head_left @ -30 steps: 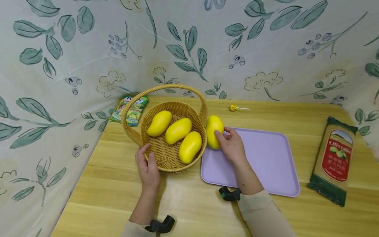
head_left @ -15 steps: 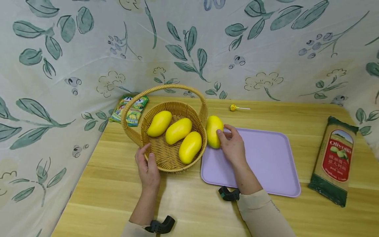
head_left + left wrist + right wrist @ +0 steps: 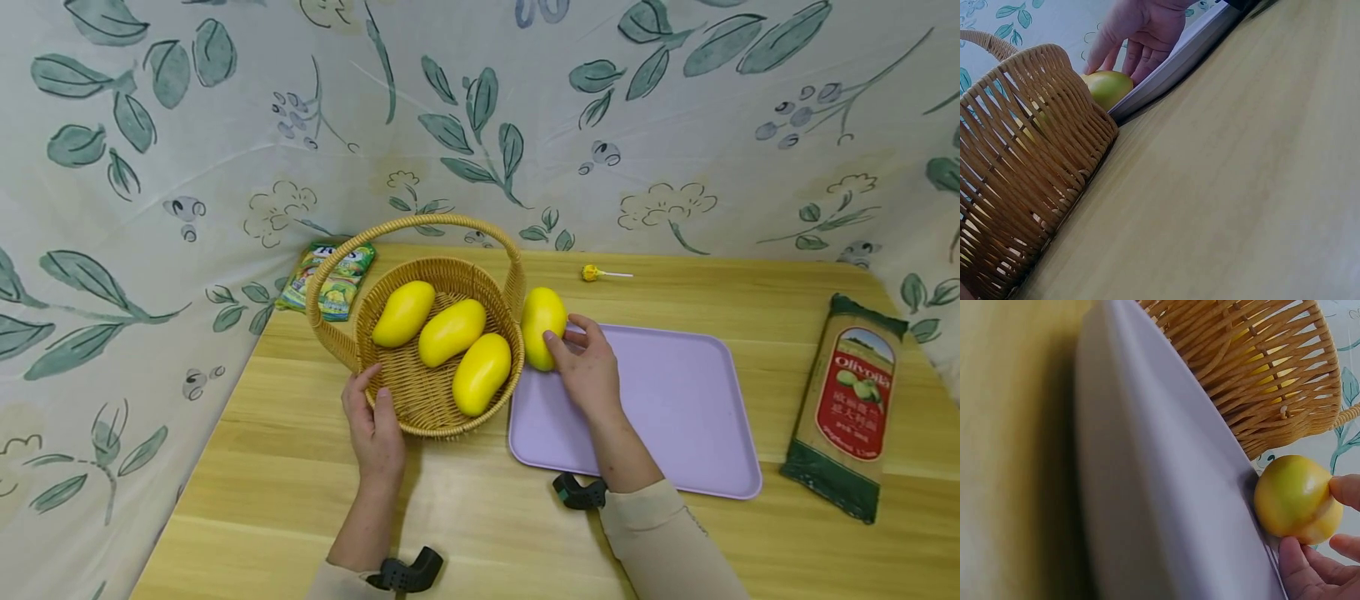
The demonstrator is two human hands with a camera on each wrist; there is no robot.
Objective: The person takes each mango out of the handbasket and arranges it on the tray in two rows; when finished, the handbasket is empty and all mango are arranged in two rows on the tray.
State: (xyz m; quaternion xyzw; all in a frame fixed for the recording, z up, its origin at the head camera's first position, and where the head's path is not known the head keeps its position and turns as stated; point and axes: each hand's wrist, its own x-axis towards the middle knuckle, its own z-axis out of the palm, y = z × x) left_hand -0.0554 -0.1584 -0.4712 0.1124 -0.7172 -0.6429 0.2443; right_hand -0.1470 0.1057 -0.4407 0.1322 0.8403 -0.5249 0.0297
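Smooth yellow oval mango (image 3: pixel 543 327) at far-left corner of lilac rectangular tray (image 3: pixel 675 392), pinched by the right hand (image 3: pixel 592 372) from near right; long axis fore-and-aft. Tan wicker basket (image 3: pixel 450 273), just left, interposes its rim before bare woven floor. Left hand (image 3: pixel 377 435) touches that rim; grip unclear.

From my remote seat I see beige sleeves: the left sleeve (image 3: pixel 341 582) at the lower middle, cut by the bottom edge, and the right sleeve (image 3: pixel 671 542) to its right, creased near the cuff, with small dark marks along one side. Each wrist wears a black, angular, bent device, the left unit (image 3: pixel 411 570) plain black, the right unit (image 3: pixel 587 492) with a green patch.
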